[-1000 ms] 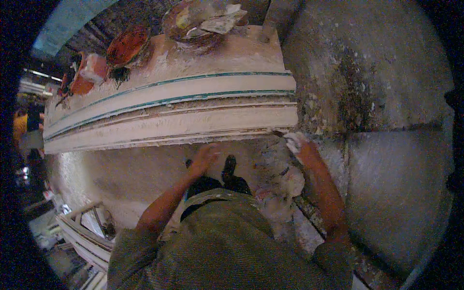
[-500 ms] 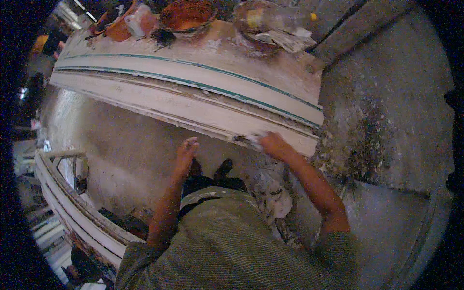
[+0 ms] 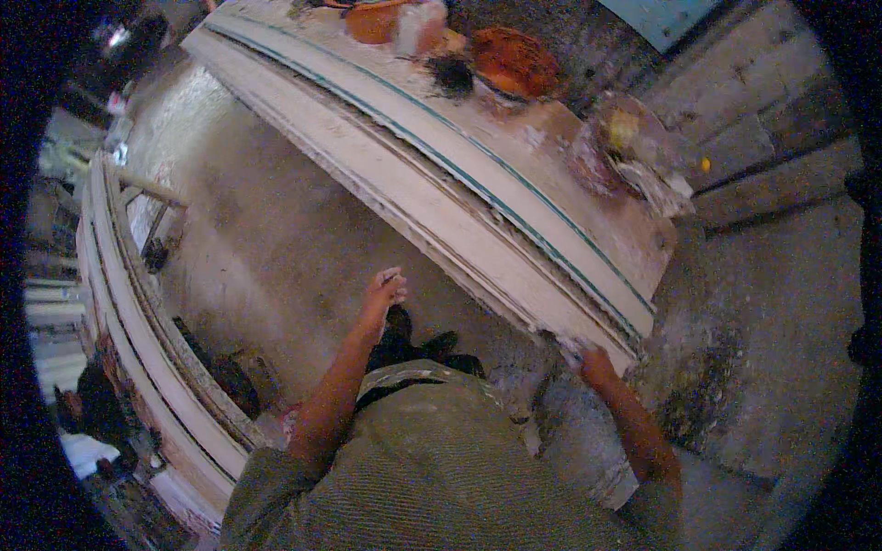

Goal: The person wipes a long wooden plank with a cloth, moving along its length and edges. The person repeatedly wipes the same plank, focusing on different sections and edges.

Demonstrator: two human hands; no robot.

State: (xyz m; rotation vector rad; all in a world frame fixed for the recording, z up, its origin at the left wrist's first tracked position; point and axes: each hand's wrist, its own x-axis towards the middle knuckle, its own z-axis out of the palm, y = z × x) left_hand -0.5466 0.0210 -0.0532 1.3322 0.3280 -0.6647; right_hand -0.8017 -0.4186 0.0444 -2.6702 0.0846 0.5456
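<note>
The view's swinging left, so the long white moulding (image 3: 478,197) is now running diagonally. The right hand (image 3: 588,358) is still gripping its near end, while the left hand (image 3: 384,292) is hanging loosely curled, empty, just below its front edge.

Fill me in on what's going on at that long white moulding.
A person stands over a long white moulding with teal stripes, lying on a dusty workbench. Their right hand grips its near end at the lower edge; the left hand hangs free above the floor. Orange bowls sit on the bench behind.
</note>
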